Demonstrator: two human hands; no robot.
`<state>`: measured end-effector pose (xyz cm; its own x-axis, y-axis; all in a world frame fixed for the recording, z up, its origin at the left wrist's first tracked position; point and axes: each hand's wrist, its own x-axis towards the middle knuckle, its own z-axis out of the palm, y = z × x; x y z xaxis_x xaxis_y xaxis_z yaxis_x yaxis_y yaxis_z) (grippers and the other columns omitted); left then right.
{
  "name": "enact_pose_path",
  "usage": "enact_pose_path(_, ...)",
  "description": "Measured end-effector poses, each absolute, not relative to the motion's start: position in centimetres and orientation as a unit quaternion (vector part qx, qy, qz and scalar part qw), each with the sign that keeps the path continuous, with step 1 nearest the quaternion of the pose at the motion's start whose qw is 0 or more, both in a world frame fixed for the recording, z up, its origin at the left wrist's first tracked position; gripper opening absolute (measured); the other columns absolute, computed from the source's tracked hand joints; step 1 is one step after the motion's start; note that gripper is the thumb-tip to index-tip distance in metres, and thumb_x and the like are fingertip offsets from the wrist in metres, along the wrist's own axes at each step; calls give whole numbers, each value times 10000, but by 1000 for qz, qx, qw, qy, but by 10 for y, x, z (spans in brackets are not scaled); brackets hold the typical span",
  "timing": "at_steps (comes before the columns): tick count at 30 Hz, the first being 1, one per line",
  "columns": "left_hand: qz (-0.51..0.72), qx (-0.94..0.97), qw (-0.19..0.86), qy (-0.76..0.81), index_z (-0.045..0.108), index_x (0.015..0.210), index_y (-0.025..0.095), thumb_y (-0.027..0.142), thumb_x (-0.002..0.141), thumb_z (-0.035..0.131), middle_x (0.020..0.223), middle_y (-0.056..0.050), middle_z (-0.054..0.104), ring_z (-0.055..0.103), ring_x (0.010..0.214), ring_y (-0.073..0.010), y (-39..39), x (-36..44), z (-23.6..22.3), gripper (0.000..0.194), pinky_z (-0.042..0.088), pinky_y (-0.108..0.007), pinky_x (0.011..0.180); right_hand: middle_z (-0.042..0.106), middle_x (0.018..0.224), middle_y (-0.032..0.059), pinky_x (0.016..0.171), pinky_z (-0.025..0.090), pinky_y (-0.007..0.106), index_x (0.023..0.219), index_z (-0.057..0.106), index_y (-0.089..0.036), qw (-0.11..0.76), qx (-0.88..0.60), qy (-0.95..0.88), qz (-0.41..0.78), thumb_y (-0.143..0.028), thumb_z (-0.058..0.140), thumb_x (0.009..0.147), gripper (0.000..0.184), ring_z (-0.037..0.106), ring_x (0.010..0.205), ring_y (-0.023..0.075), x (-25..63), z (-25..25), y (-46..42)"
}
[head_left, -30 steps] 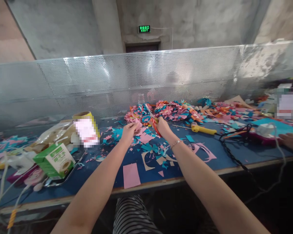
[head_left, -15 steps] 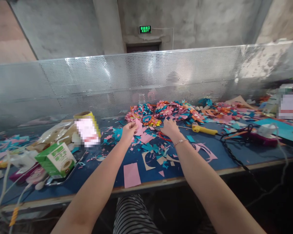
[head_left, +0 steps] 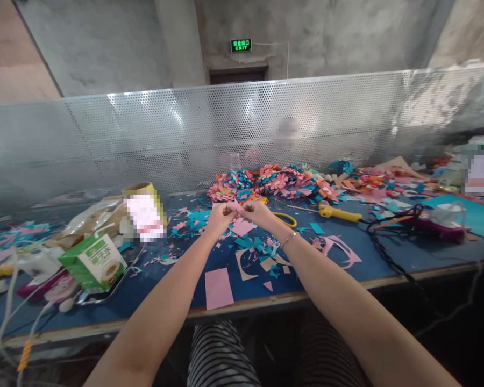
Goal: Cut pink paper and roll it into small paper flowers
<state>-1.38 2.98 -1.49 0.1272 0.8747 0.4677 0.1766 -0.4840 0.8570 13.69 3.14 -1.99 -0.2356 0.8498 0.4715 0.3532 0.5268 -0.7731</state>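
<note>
My left hand (head_left: 220, 217) and my right hand (head_left: 258, 213) meet above the blue table (head_left: 371, 266), fingers pinched together on a small pink paper piece (head_left: 237, 206) held between them. Yellow-handled scissors (head_left: 285, 219) lie on the table just right of my right hand, which wears a thin bracelet. Pink and teal paper scraps (head_left: 250, 244) are scattered under both hands. A pile of multicoloured paper flowers (head_left: 274, 183) sits behind the hands.
A green carton (head_left: 92, 262), a yellow roll (head_left: 143, 207) and a bag lie at left. A pink paper rectangle (head_left: 216, 288) rests near the front edge. A yellow-handled tool (head_left: 339, 213) and black cables (head_left: 391, 228) lie at right. A perforated metal screen (head_left: 145, 140) backs the table.
My right hand put the scissors down on the table, then moved left to join my left hand on the pink paper piece. A person's hand at the right edge has left the view.
</note>
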Motion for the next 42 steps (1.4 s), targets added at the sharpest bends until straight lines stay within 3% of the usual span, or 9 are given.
enact_pose_path(6, 523, 642, 400, 392, 603, 688, 174, 258, 610, 643, 682, -44, 633, 592, 577, -155, 27, -9, -14, 121, 482, -293, 565, 394, 488, -60, 460, 292, 189, 556, 414, -168, 476, -424, -737, 223, -374, 551, 636, 260, 372, 472, 62, 138, -23, 34)
enact_pose_path(11, 503, 656, 399, 396, 607, 691, 177, 341, 615, 650, 707, -56, 641, 598, 584, -166, 23, -8, -14, 186, 486, -295, 546, 426, 508, -56, 477, 308, 191, 586, 440, -168, 457, -416, -755, 220, -320, 535, 634, 186, 411, 497, 72, 137, -28, 38)
enact_pose_path(17, 516, 626, 425, 402, 623, 712, 171, 261, 634, 613, 666, -38, 631, 590, 581, -158, 22, -7, -10, 119, 501, -308, 572, 390, 492, -60, 464, 316, 182, 554, 397, -169, 465, -402, -762, 204, -330, 527, 664, 233, 412, 488, 67, 137, -24, 34)
enact_pose_path(23, 547, 591, 422, 417, 600, 744, 146, 156, 645, 537, 647, -10, 608, 581, 602, -144, 23, -7, -9, 117, 520, -338, 625, 535, 575, -21, 498, 421, 189, 653, 484, -157, 479, -414, -719, 285, -214, 516, 681, 71, 516, 521, 83, 137, -16, 26)
enact_pose_path(27, 540, 594, 440, 403, 606, 753, 136, 167, 651, 533, 675, -28, 631, 594, 595, -147, 21, -6, -9, 129, 514, -340, 649, 549, 572, -19, 493, 446, 185, 679, 505, -153, 499, -402, -684, 349, -146, 504, 678, 7, 541, 521, 86, 137, -13, 26)
enact_pose_path(33, 530, 608, 460, 371, 630, 788, 145, 116, 559, 610, 756, -27, 661, 595, 618, -126, 20, -7, -8, 232, 505, -291, 655, 543, 559, -39, 480, 436, 172, 749, 534, -150, 537, -369, -633, 418, -142, 512, 668, 84, 522, 483, 66, 135, -13, 26)
enact_pose_path(42, 563, 560, 503, 341, 642, 768, 139, 128, 524, 646, 708, -23, 653, 582, 570, -113, 22, -7, -9, 244, 498, -268, 617, 547, 632, -26, 513, 454, 203, 835, 539, -162, 540, -366, -658, 376, -216, 516, 664, 181, 530, 532, 81, 136, -17, 31)
